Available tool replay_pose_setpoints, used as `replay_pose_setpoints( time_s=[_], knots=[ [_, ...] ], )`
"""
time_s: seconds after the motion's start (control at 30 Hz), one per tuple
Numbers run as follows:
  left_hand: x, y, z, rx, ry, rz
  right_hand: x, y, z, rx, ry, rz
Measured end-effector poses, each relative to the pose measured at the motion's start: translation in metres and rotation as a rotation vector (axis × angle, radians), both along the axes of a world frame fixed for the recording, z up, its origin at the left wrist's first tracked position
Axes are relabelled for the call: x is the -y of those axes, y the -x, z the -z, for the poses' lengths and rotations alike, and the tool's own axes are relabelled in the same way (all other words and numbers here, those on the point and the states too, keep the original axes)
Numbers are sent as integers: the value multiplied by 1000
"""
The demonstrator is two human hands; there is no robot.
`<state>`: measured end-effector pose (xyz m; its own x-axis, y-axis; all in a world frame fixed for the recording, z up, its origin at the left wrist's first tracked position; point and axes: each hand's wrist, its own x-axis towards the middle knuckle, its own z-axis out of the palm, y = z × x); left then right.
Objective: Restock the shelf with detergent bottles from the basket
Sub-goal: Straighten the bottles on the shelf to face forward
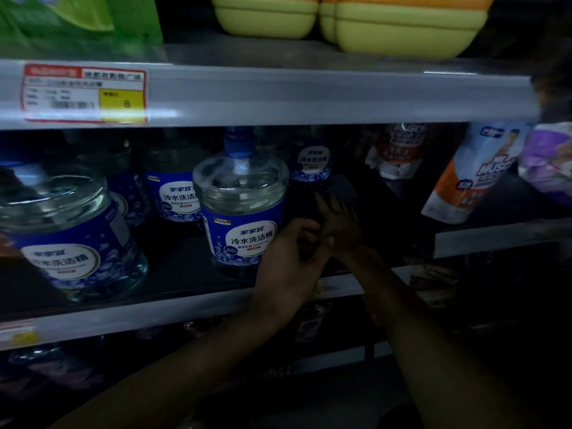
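Several clear detergent bottles with blue labels stand on the middle shelf [192,308]. One with a blue cap, the front bottle [241,212], stands near the shelf's front edge at the centre. My left hand [288,261] is just to its right, fingers loosely curled beside the label, with nothing visibly held. My right hand [339,226] reaches into the dark gap to the right of that bottle, fingers straight and pointing to the back. The two hands touch. Another bottle [311,162] stands behind the gap. The basket is out of view.
A large bottle [71,239] stands at the front left, with more bottles [176,193] behind it. Orange and white refill pouches [464,181] lean at the right. The upper shelf rail [278,94] carries a price tag [83,92], with yellow tubs [402,29] above.
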<state>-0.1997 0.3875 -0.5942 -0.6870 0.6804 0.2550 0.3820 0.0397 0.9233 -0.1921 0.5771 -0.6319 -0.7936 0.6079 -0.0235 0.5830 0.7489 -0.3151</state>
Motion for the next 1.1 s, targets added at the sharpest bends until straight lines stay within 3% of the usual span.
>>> replay_pose_setpoints(
  time_s=[0.17,0.43,0.63,0.8,1.1],
  knots=[
    [18,-4,-1,-54,15,-11,13,-22,-9,-140,24,-2],
    [47,3,-12,-140,50,-39,50,-59,-31,-139,44,-7],
    [71,2,-15,-106,23,-92,70,-73,-51,-168,-51,-69],
    [91,13,-14,-123,10,-162,94,-81,-62,-197,-6,-146],
    [110,43,-11,-75,-26,-286,143,-74,-78,-317,351,-123]
  ],
)
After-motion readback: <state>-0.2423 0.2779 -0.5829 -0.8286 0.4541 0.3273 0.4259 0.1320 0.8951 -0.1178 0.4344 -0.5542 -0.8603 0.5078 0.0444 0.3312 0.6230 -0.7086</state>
